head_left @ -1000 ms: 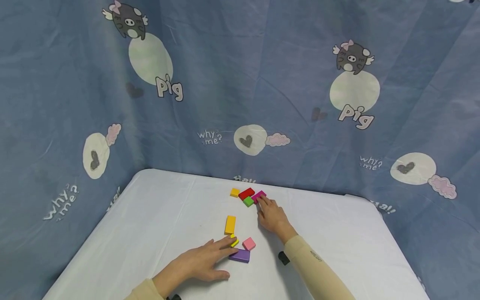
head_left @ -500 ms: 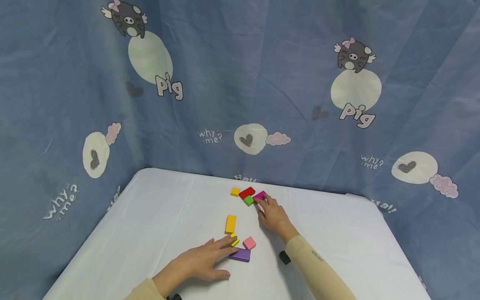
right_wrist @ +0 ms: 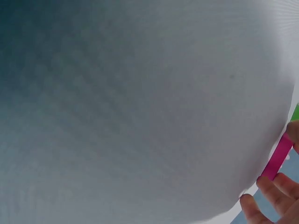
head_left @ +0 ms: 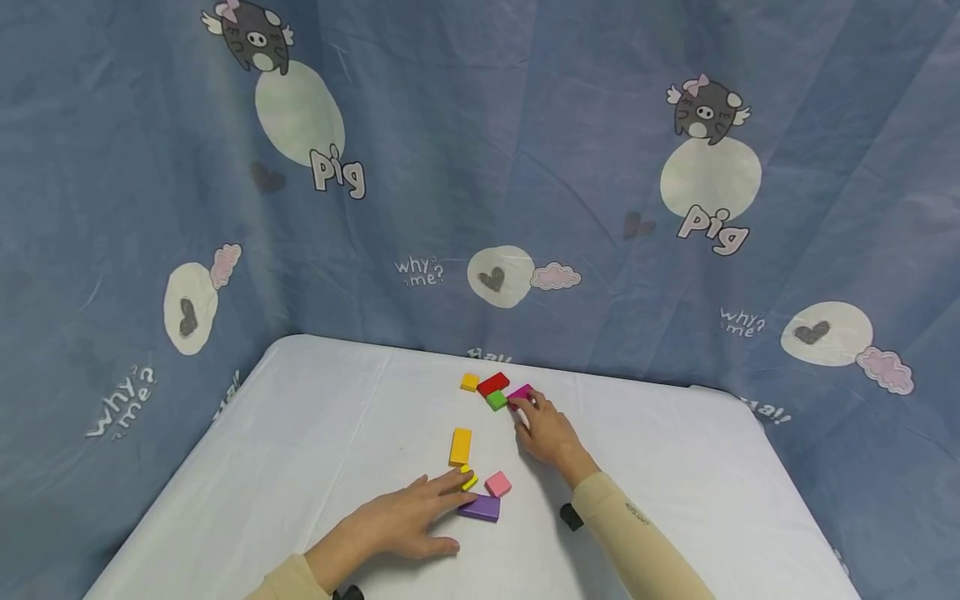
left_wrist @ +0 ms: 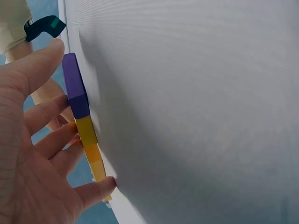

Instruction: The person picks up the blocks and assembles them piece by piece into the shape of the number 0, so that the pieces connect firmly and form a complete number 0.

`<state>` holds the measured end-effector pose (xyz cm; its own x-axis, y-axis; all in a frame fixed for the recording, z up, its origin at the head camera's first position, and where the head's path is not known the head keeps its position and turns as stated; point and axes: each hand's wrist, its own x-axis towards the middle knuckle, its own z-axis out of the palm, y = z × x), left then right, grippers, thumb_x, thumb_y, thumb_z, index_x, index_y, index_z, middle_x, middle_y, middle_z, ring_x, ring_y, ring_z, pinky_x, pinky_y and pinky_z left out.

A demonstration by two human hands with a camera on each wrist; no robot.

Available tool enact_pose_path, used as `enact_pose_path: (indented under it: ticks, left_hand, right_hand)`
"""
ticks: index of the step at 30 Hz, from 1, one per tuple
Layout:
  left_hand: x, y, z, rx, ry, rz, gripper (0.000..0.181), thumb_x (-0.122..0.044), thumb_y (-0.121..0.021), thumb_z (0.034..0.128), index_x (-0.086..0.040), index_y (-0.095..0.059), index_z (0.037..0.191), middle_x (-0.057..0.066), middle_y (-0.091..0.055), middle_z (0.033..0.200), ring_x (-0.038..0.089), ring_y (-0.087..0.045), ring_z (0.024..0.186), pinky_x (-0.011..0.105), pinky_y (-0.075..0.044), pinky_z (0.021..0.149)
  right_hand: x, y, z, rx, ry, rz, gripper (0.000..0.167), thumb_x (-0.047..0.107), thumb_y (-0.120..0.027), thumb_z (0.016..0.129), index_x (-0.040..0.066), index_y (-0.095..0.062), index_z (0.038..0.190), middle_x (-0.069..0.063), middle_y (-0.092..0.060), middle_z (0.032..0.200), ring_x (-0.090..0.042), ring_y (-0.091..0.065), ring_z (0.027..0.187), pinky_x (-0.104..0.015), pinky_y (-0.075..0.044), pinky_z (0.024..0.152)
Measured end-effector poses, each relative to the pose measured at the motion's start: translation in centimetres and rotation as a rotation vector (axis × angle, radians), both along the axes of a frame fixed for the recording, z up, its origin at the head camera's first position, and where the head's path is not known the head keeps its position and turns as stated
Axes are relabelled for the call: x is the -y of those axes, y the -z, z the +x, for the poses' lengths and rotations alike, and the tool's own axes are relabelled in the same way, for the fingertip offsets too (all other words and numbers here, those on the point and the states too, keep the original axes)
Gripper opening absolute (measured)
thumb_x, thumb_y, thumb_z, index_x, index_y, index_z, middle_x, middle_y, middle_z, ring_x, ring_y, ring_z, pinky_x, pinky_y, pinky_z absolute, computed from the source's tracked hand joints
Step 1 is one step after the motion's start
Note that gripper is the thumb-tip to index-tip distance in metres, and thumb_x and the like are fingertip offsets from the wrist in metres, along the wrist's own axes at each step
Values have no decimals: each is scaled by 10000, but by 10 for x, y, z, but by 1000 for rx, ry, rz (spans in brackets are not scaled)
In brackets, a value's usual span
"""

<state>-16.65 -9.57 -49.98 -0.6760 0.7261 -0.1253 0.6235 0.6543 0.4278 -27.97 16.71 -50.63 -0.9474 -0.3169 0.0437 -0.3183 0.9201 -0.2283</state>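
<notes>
Your right hand (head_left: 551,433) gripped the magenta rectangular block (right_wrist: 277,158) by its two ends, the fingers bent down over it near the far edge of the table covered in white cloth (head_left: 660,467). Just beside that block, at nine o'clock, lay a small green block (head_left: 497,401); a red rectangular block (head_left: 493,384) touched the green one at its eleven o'clock, and a small orange-yellow block (head_left: 470,382) sat near the red one at nine.

Your left hand (head_left: 408,518) was spread and clasped nothing, its fingertips at a purple rectangular block (head_left: 483,508) at three o'clock and a small bright yellow block (head_left: 470,481) at two. A long orange-yellow block (head_left: 461,447) lay at one o'clock from that hand, and a pink block (head_left: 498,484) at one o'clock from the purple one. Behind the table, at twelve, hung a blue printed curtain (head_left: 480,183).
</notes>
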Motion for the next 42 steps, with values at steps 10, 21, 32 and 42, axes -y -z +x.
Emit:
enact_pose_path:
  ticks: [10, 21, 32, 42]
  left_hand:
    - [-1, 0, 1, 9, -10, -1, 650, -548, -650, 876, -256, -502, 1437, 10, -346, 1554, 199, -298, 1426, 571, -332, 1060]
    - [-2, 1, 0, 6, -11, -6, 657, -570, -639, 874, -263, -500, 1438, 7, -343, 1556, 205, -297, 1427, 572, -332, 1060]
    - [-1, -2, 1, 4, -10, -2, 648, -548, -646, 878, -251, -504, 1436, 17, -339, 1558, 212, -292, 1429, 570, -321, 1067]
    - [-1, -2, 1, 20, -19, -6, 656, -553, -651, 872, -260, -499, 1439, 19, -340, 1558, 214, -295, 1428, 577, -316, 1067]
  right_hand:
    - [-5, 2, 3, -31, -28, -96, 384, 207, -609, 948, 126, -525, 1313, -198, -436, 1356, -378, -552, 1148, -535, -442, 976]
    - [-11, 1, 3, -3, -43, -32, 518, 277, -587, 967, 192, -454, 1460, -167, -351, 1502, -358, -455, 1292, -541, -403, 1017]
    - [-9, -2, 3, -31, -32, -100, 348, 247, -615, 949, 117, -576, 1269, -173, -475, 1362, -348, -512, 1212, -508, -426, 1007]
    - [-13, 1, 5, -31, -5, -69, 466, 270, -594, 962, 144, -515, 1404, -167, -419, 1454, -360, -495, 1246, -519, -413, 1014]
